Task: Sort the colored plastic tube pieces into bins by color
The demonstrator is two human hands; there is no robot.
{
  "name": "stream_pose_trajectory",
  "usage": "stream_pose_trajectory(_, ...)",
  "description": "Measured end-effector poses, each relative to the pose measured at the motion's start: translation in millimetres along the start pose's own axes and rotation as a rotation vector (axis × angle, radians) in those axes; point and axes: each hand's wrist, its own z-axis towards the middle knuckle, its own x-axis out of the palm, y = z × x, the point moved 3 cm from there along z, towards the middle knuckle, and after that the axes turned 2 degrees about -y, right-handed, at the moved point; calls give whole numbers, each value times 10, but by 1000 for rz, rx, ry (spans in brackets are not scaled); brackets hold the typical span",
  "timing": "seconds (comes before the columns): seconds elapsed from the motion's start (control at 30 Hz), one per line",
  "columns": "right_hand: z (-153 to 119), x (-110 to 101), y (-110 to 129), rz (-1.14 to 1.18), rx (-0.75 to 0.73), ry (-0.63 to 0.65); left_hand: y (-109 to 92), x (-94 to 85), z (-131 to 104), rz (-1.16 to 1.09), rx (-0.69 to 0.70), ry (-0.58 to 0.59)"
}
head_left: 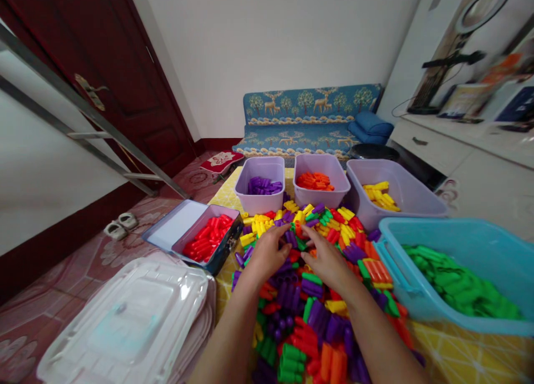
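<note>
A mixed heap of coloured plastic tube-shaped pieces point(290, 295) in red, orange, yellow, green and purple covers the middle of the table. My left hand point(269, 253) reaches over the heap, its index finger stretched forward and its thumb apart. Opposite it, my right hand point(326, 257) also has thumb and fingers spread. Between the fingertips of both hands lies a small orange piece point(297, 229) beside green ones. Whether a fingertip touches them I cannot tell. Neither hand visibly grips anything.
Around the heap stand bins of purple point(259, 206), orange point(321, 197) and yellow pieces point(417, 206), a turquoise bin point(450, 317) of green ones, and an open case point(227, 247) of red ones. Stacked lids point(175, 311) lie left. Behind is a blue sofa point(292, 133); a ladder point(95, 133) leans left.
</note>
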Motion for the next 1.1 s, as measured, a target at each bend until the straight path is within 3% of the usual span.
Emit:
stream_pose_trajectory(0.13,-39,29,109,158,-34,91,-33,15,-19,55,28,-18)
stream_pose_trajectory(0.3,-54,85,109,379,31,206,-24,18,-28,56,18,0)
stream_pose_trajectory(0.47,-34,76,207,518,58,150,-67,-62,-32,-115,37,20)
stream_pose_trajectory(0.6,-27,-36,274,464,5,78,-118,-107,-26,-289,50,41)
stream_pose_trajectory(0.73,-30,-104,214,269,0,48,-147,-102,-32,-235,3,18)
stream_pose_trajectory(0.83,-30,-138,182,297,52,39,-160,-109,-41,-218,-2,-1)
stream_pose_trajectory(0.93,-31,-268,222,492,106,-162,-137,-128,-42,-239,-2,1)
stream_pose_trajectory(1.1,-127,-633,331,1039,-32,-820,-51,-113,-32,-252,-21,33)
